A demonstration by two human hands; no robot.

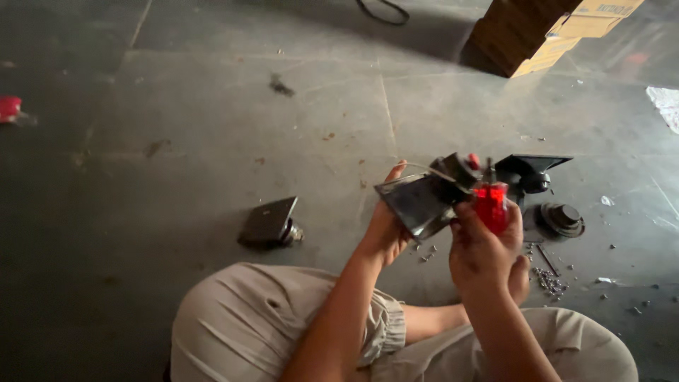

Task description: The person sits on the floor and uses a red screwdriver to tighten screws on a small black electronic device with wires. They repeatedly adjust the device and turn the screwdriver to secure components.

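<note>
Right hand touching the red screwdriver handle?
Touching. Head view: the right hand wraps its fingers around the red screwdriver handle, no gap visible.

A workshop was indicated by a bare concrete floor (pixel 212 127) strewn with screws (pixel 550 281), metal parts (pixel 270 223) and stacked cartons (pixel 544 32).
</note>
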